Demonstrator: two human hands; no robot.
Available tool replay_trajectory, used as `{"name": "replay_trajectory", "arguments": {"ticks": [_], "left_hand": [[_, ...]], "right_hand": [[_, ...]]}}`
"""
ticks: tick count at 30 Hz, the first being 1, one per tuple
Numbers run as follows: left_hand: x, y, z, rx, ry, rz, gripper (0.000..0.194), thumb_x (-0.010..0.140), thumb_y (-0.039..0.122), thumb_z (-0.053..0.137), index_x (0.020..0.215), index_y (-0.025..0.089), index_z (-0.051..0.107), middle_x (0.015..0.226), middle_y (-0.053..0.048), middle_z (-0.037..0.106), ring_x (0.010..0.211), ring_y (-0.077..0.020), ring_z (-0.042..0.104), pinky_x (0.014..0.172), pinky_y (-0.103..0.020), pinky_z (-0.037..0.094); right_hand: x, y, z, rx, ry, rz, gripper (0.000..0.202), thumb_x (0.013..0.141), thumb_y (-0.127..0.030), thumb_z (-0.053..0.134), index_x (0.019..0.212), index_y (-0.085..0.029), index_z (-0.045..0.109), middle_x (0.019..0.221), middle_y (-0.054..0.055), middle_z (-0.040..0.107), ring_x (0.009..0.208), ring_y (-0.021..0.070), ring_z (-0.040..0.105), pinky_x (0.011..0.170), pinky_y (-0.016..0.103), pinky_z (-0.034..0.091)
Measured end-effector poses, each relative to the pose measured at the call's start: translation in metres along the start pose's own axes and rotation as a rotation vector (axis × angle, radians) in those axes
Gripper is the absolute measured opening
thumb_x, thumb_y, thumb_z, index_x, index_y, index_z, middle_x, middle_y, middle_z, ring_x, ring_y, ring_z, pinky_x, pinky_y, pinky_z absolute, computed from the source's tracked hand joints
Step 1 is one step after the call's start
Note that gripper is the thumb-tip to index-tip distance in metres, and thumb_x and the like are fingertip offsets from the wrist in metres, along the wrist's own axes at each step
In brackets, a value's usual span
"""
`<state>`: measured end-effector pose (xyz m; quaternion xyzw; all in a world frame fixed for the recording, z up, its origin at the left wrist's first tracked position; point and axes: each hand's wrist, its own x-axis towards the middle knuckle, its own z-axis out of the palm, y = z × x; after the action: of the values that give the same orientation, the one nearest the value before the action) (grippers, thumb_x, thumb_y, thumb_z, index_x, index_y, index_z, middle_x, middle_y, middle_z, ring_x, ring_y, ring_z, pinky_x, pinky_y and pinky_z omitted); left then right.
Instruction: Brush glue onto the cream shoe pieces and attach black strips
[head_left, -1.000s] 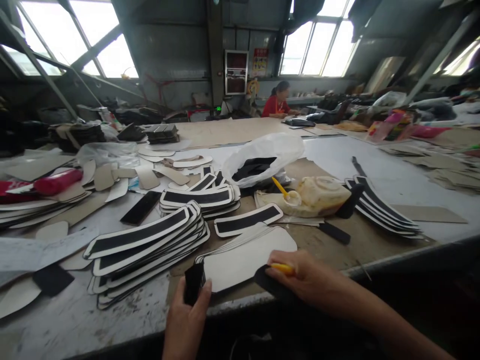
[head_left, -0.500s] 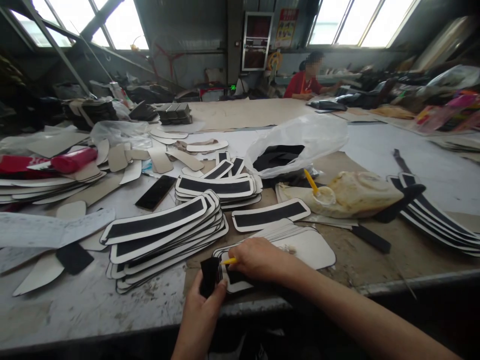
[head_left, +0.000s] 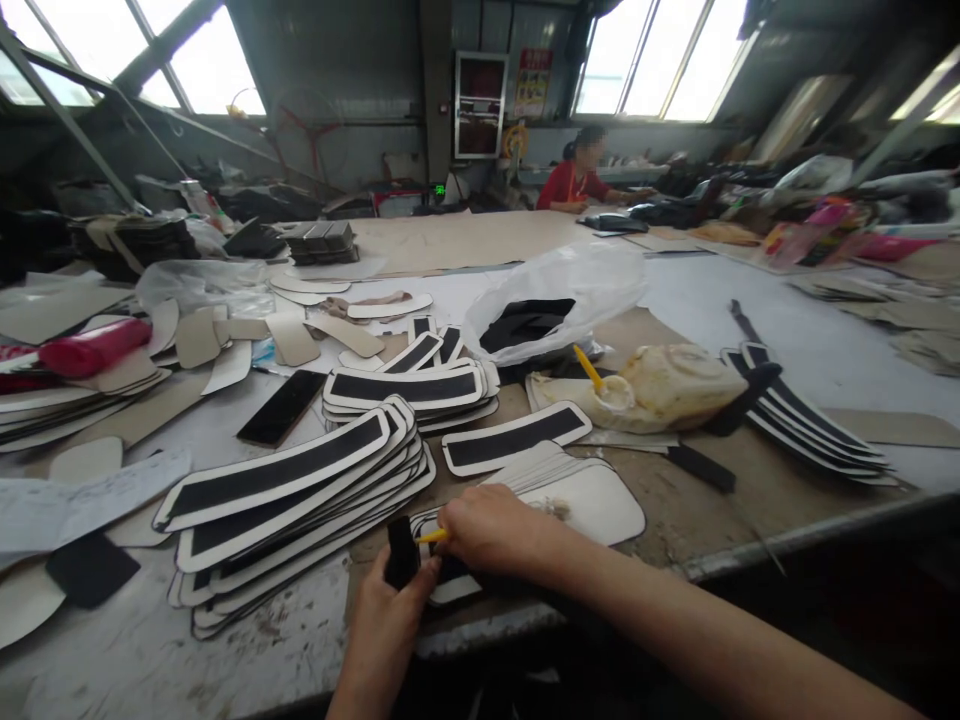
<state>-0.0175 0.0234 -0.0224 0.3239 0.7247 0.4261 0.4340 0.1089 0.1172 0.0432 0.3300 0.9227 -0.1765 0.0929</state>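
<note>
Near the table's front edge, my left hand (head_left: 391,600) is closed on a small black strip (head_left: 401,552), which stands up between thumb and fingers. My right hand (head_left: 484,525) grips a slim yellow stick (head_left: 433,536), its tip at the strip's right side. Under my right hand lies a white curved piece with a black inlay, mostly covered by the hand. White panels (head_left: 600,497) are fanned out just beyond my right wrist. A tall stack of white-bordered black pieces (head_left: 289,465) lies left of my hands, and a single such piece (head_left: 517,438) lies behind them.
A yellowed plastic container (head_left: 679,385) lies on its side, another yellow stick (head_left: 589,368) at its opening. Behind is a clear bag (head_left: 600,285) with black pieces. A phone (head_left: 281,408) lies left, more strips (head_left: 806,425) right. A person in red (head_left: 574,185) sits at the back.
The view has turned to the right, so most things appear further left. Both hands keep their holds, with the yellow stick still at the black strip.
</note>
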Motion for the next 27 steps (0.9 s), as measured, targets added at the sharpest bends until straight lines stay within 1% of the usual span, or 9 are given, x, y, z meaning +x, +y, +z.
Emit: {"name": "replay_trajectory", "arguments": {"ticks": [3,7,10,12,15,18,23,26,27], "left_hand": [[0.002,-0.001,0.0,-0.013,-0.005,-0.03,0.052,0.06,0.048,0.066,0.098,0.013,0.059,0.082,-0.009,0.069,0.086,-0.0305,0.061,0.077,-0.038,0.045],[0.003,0.001,0.0,0.036,0.044,-0.075,0.046,0.057,0.048,0.067,0.09,0.016,0.062,0.077,-0.006,0.07,0.083,-0.0289,0.063,0.077,-0.036,0.047],[0.002,0.006,0.0,0.082,0.067,-0.103,0.045,0.058,0.049,0.066,0.089,0.017,0.062,0.076,-0.006,0.069,0.083,-0.0289,0.063,0.079,-0.037,0.047],[0.0,0.01,0.0,0.073,0.055,-0.118,0.045,0.059,0.049,0.066,0.091,0.017,0.062,0.076,-0.006,0.07,0.085,-0.029,0.063,0.08,-0.037,0.046],[-0.002,0.014,0.0,0.072,0.055,-0.095,0.044,0.059,0.048,0.066,0.089,0.016,0.062,0.074,-0.006,0.069,0.083,-0.0292,0.063,0.079,-0.037,0.047],[-0.004,0.016,0.001,0.106,0.069,-0.072,0.044,0.059,0.049,0.065,0.088,0.016,0.061,0.073,-0.006,0.069,0.082,-0.0301,0.063,0.078,-0.038,0.047],[-0.005,0.018,0.002,0.173,0.082,-0.065,0.041,0.062,0.048,0.062,0.088,0.017,0.061,0.074,-0.007,0.069,0.084,-0.0308,0.062,0.079,-0.039,0.046],[-0.003,0.013,0.001,0.207,0.093,-0.058,0.038,0.062,0.049,0.061,0.084,0.018,0.062,0.071,-0.007,0.067,0.081,-0.0313,0.062,0.075,-0.039,0.047],[-0.002,0.01,0.001,0.216,0.088,-0.026,0.036,0.061,0.049,0.061,0.081,0.019,0.063,0.071,-0.007,0.067,0.081,-0.0316,0.062,0.074,-0.039,0.048]], "right_hand": [[-0.02,0.005,-0.008,-0.018,-0.005,0.028,0.021,0.075,-0.03,0.059,0.083,-0.014,0.069,0.082,0.013,0.07,0.078,0.0259,0.065,0.058,0.028,0.042],[-0.066,0.025,-0.016,-0.03,-0.019,0.119,0.019,0.078,-0.024,0.05,0.078,-0.016,0.067,0.076,0.01,0.069,0.073,0.0246,0.064,0.059,0.028,0.041],[-0.095,0.046,-0.018,0.014,0.031,0.246,0.019,0.081,-0.027,0.045,0.081,-0.018,0.063,0.082,0.009,0.068,0.08,0.0245,0.063,0.065,0.03,0.041],[-0.105,0.058,-0.019,0.047,0.078,0.355,0.018,0.081,-0.027,0.044,0.081,-0.019,0.06,0.087,0.008,0.067,0.084,0.0242,0.062,0.069,0.03,0.04],[-0.108,0.07,-0.016,0.077,0.095,0.496,0.018,0.081,-0.03,0.044,0.08,-0.02,0.059,0.086,0.008,0.067,0.083,0.0239,0.062,0.068,0.029,0.039],[-0.101,0.075,-0.008,0.049,0.093,0.587,0.02,0.081,-0.033,0.045,0.082,-0.02,0.06,0.086,0.008,0.067,0.083,0.0255,0.062,0.067,0.03,0.039],[-0.092,0.082,0.007,0.013,0.109,0.621,0.024,0.081,-0.036,0.048,0.088,-0.018,0.062,0.091,0.011,0.067,0.088,0.0278,0.061,0.07,0.033,0.041],[-0.089,0.086,0.012,0.014,0.107,0.618,0.025,0.081,-0.037,0.05,0.09,-0.018,0.063,0.091,0.011,0.067,0.089,0.0271,0.061,0.072,0.033,0.041],[-0.089,0.087,0.012,0.016,0.106,0.617,0.025,0.081,-0.038,0.05,0.09,-0.017,0.063,0.091,0.011,0.067,0.089,0.0271,0.061,0.072,0.033,0.042]]}}
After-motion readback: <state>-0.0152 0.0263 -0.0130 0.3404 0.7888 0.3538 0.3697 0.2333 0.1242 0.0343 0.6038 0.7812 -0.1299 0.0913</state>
